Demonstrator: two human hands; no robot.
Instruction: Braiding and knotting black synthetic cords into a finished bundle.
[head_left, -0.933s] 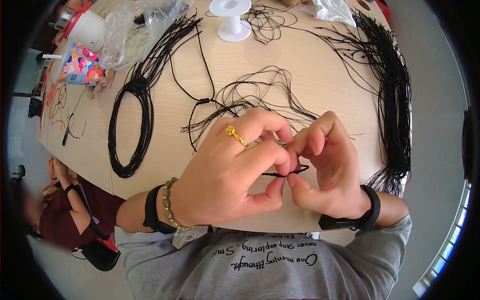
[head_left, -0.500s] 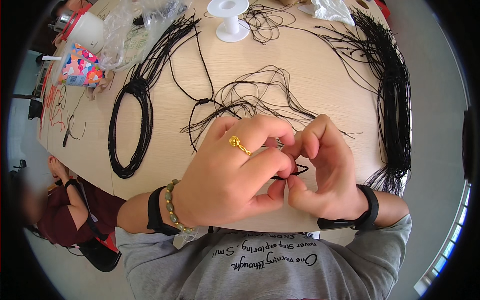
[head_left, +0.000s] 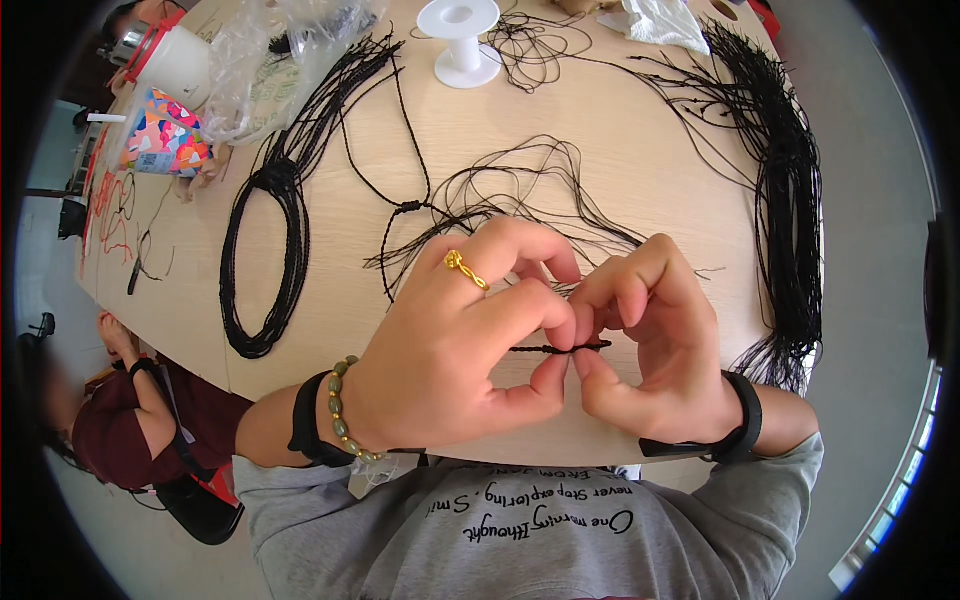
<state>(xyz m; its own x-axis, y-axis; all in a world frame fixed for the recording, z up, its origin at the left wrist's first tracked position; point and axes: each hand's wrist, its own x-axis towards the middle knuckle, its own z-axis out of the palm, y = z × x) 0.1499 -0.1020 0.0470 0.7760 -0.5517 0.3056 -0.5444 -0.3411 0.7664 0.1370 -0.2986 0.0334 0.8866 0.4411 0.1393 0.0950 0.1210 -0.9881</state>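
Grey shirt [head_left: 400, 540], black lettering [head_left: 574, 513], black wristbands [head_left: 306, 420], beaded bracelet [head_left: 336, 405], gold ring [head_left: 466, 269]

Grey shirt [head_left: 400, 545] | black script lettering [head_left: 545, 508] (upside down) | cup label [head_left: 154, 163] illegible

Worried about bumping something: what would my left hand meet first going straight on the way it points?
Probably your right hand, whose fingertips sit just ahead of your left hand, both pinching the black cord. Whether the hands touch is hard to tell.

The braided cord [head_left: 531, 349] is black, the spool [head_left: 463, 48] white, the drinking cup [head_left: 166, 133] patterned orange, pink and blue.
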